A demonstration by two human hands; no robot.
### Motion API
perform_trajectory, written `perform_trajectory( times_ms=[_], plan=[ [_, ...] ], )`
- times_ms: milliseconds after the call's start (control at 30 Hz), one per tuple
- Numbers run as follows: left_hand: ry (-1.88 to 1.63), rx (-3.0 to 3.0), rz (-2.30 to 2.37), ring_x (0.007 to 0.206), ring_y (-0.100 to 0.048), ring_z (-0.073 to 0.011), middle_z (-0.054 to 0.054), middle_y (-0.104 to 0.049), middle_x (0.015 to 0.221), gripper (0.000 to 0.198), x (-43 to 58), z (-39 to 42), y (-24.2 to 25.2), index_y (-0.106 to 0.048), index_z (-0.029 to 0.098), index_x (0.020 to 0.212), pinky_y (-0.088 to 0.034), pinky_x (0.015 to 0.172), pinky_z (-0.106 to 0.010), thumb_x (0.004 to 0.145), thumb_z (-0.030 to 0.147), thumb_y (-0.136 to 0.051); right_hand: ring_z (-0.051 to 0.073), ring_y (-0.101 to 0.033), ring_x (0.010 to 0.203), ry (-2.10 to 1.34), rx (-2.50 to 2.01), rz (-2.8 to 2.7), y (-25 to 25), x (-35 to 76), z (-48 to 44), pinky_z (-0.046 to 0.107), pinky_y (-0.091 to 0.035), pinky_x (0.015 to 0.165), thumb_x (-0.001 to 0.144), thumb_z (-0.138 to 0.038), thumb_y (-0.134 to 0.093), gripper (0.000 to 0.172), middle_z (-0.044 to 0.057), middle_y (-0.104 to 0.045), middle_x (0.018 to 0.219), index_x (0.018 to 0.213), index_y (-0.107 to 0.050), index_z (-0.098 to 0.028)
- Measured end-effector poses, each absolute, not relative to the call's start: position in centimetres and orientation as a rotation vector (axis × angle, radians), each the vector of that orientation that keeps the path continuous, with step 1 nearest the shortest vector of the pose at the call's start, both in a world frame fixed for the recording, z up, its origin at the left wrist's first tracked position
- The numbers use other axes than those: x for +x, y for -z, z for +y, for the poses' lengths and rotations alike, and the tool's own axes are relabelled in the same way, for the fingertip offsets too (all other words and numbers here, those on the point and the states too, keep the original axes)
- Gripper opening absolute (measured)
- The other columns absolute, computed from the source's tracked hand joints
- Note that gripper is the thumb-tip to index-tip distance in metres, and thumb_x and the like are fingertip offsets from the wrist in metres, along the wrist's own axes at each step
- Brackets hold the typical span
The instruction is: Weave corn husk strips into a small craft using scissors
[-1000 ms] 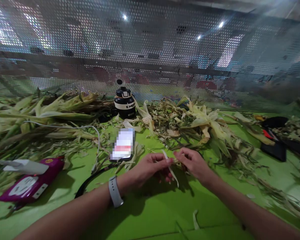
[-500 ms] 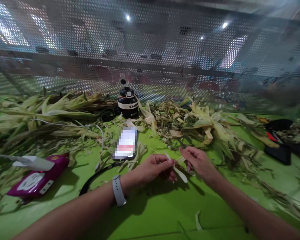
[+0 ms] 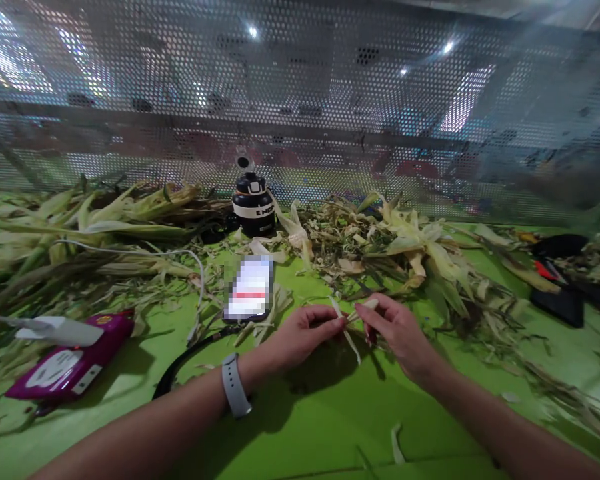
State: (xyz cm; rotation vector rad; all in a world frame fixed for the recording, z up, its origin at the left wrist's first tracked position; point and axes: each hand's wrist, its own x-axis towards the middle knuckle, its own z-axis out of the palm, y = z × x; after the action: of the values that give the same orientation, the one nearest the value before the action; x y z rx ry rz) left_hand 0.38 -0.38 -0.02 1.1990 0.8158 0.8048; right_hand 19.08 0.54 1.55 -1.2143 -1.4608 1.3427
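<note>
My left hand (image 3: pixel 305 332), with a grey wristband (image 3: pixel 234 385) on the wrist, is closed in a pinch on a pale strip of corn husk (image 3: pixel 351 340). My right hand (image 3: pixel 397 328) is closed on the same piece from the right, fingertips almost touching the left ones. A thin end of the husk hangs down between both hands over the green table (image 3: pixel 300 427). What lies inside the right palm is hidden.
Heaps of corn husks (image 3: pixel 410 247) and stalks (image 3: pixel 80 227) cover the table's back. A phone (image 3: pixel 250 288), a black bottle (image 3: pixel 253 205), a magenta device (image 3: pixel 65 363), a white cable (image 3: pixel 145 253) and a black cord (image 3: pixel 180 363) lie nearby. A perforated metal screen (image 3: pixel 300 100) stands behind. Black items (image 3: pixel 560 293) sit at right.
Both hands stay together on the husk. The right hand's fingers have risen a little and the hanging strip has shifted; the view has moved slightly.
</note>
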Motion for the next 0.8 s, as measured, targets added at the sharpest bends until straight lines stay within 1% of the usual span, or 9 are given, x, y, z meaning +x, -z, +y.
perform_trajectory(
  times_ms=[133,267,333,433,533,600,667,733,800],
  plan=[
    [-0.846,1.225,0.828,0.064,-0.049,-0.0094,0.000,-0.062,0.073,0.034,0.6,-0.3,0.4,-0.069,0.015,0.085,-0.038,0.062,-0.021,0.076,0.047,-0.067,0.010,-0.045,0.050,-1.340,-1.211,-1.489,-1.7,19.2,0.5,0.023,-0.037,0.050,0.073,-0.044,-0.068,0.032,-0.004,-0.051,0.052,0.061,-0.054,-0.018],
    [-0.800,1.066,0.760,0.066,-0.055,-0.0109,-0.001,-0.066,0.075,0.036,0.8,-0.5,0.1,-0.069,0.016,0.088,-0.043,0.067,-0.024,0.070,0.047,-0.072,0.010,-0.043,0.049,-1.317,-1.229,-1.502,-1.6,19.2,0.6,0.023,-0.036,0.049,0.071,-0.046,-0.068,0.034,-0.004,-0.049,0.052,0.060,-0.053,-0.018],
    [-0.755,1.071,0.743,0.065,-0.057,-0.0107,-0.002,-0.066,0.075,0.034,0.8,-0.6,-0.1,-0.069,0.015,0.087,-0.044,0.067,-0.023,0.072,0.045,-0.072,0.009,-0.041,0.050,-1.279,-1.228,-1.525,-1.5,19.2,0.6,0.023,-0.035,0.048,0.072,-0.046,-0.068,0.035,-0.005,-0.048,0.053,0.060,-0.052,-0.018],
    [-0.745,1.179,0.770,0.061,-0.055,-0.0095,-0.001,-0.066,0.072,0.031,0.7,-0.6,-0.1,-0.070,0.014,0.085,-0.044,0.062,-0.021,0.075,0.044,-0.069,0.009,-0.042,0.052,-1.265,-1.188,-1.580,-1.5,19.2,0.3,0.022,-0.035,0.049,0.075,-0.045,-0.067,0.034,-0.005,-0.047,0.055,0.060,-0.053,-0.017],
    [-0.760,1.299,0.821,0.059,-0.056,-0.0108,-0.002,-0.067,0.068,0.036,0.6,-0.5,0.0,-0.069,0.013,0.080,-0.045,0.060,-0.022,0.077,0.048,-0.065,0.009,-0.042,0.052,-1.278,-1.162,-1.624,-1.6,19.1,0.0,0.022,-0.035,0.050,0.075,-0.045,-0.068,0.035,-0.005,-0.047,0.055,0.059,-0.053,-0.017],
    [-0.784,1.300,0.827,0.062,-0.060,-0.0134,-0.003,-0.067,0.068,0.039,0.7,-0.5,0.0,-0.066,0.013,0.079,-0.048,0.063,-0.025,0.076,0.052,-0.065,0.010,-0.043,0.051,-1.279,-1.168,-1.615,-1.9,19.0,0.0,0.023,-0.036,0.050,0.074,-0.047,-0.067,0.036,-0.004,-0.048,0.054,0.061,-0.054,-0.017],
    [-0.848,1.226,0.830,0.067,-0.063,-0.0155,-0.004,-0.068,0.071,0.040,0.7,-0.5,-0.1,-0.063,0.014,0.080,-0.051,0.069,-0.028,0.075,0.053,-0.065,0.010,-0.045,0.051,-1.286,-1.190,-1.558,-2.2,19.0,0.0,0.023,-0.037,0.050,0.074,-0.052,-0.065,0.036,-0.004,-0.050,0.055,0.069,-0.057,-0.017],
    [-0.917,1.140,0.830,0.075,-0.065,-0.0162,-0.004,-0.069,0.078,0.036,0.8,-0.6,-0.4,-0.062,0.016,0.083,-0.051,0.076,-0.030,0.078,0.051,-0.063,0.011,-0.048,0.053,-1.299,-1.231,-1.503,-2.6,18.9,0.0,0.023,-0.040,0.051,0.075,-0.057,-0.062,0.039,-0.003,-0.053,0.059,0.077,-0.058,-0.018],
    [-0.966,1.081,0.818,0.086,-0.064,-0.0167,-0.004,-0.070,0.089,0.029,0.7,-0.8,-0.7,-0.062,0.018,0.087,-0.049,0.084,-0.031,0.083,0.047,-0.059,0.012,-0.051,0.056,-1.321,-1.277,-1.509,-2.8,18.9,0.1,0.024,-0.041,0.052,0.078,-0.059,-0.057,0.041,-0.002,-0.055,0.063,0.077,-0.056,-0.018]
  ],
)
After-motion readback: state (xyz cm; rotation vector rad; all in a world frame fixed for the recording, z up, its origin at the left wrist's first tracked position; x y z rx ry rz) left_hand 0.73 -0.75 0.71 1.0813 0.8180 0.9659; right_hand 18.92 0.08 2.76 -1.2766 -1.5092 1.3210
